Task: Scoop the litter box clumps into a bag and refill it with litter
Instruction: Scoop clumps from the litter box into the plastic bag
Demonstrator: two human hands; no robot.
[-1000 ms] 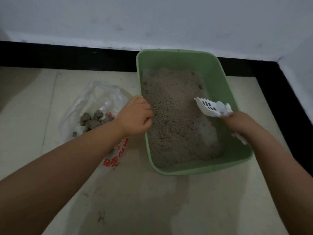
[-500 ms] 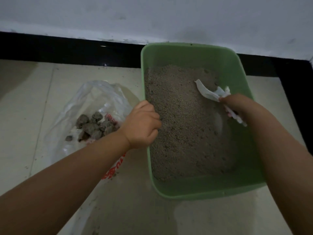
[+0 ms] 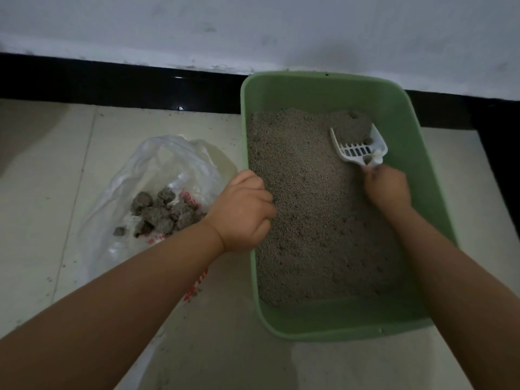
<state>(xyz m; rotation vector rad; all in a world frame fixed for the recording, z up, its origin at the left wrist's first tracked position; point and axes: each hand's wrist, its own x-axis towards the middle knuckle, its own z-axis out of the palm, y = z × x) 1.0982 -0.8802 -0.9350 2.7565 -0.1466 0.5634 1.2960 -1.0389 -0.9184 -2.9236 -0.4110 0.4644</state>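
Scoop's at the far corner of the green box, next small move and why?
Probably lift the white slotted plastic scoop and sift: the right hand has it under a grey clump, while the left hand grips the green plastic litter box rim.

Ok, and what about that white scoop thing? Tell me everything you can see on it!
The scoop is white and looks like plastic, with raised side walls and a row of slots across its base. It lies tilted in the far right part of the green litter box, front edge pushed into the grey litter under a big clump. The right hand grips its handle, which is mostly hidden.
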